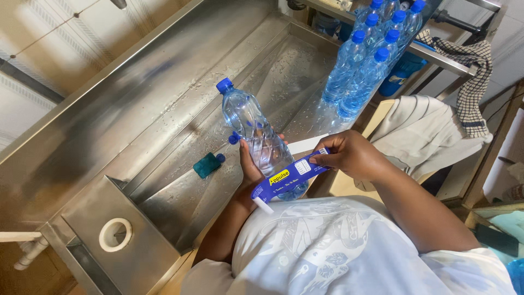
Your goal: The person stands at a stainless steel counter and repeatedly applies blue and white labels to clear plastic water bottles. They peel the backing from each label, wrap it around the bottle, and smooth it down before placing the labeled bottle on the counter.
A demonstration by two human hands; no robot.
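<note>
Risk, as I judge it: my left hand (pixel 252 166) clamps the clear bottle (pixel 255 134) over the wet steel bench (pixel 164 109) while my right hand (pixel 349 155) pinches the blue label (pixel 289 177), which could go on crooked if the bottle slips.

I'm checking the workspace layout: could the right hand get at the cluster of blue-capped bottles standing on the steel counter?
Probably yes: the right hand pinches only the blue label, and bare wet counter lies toward the cluster of bottles.
</note>
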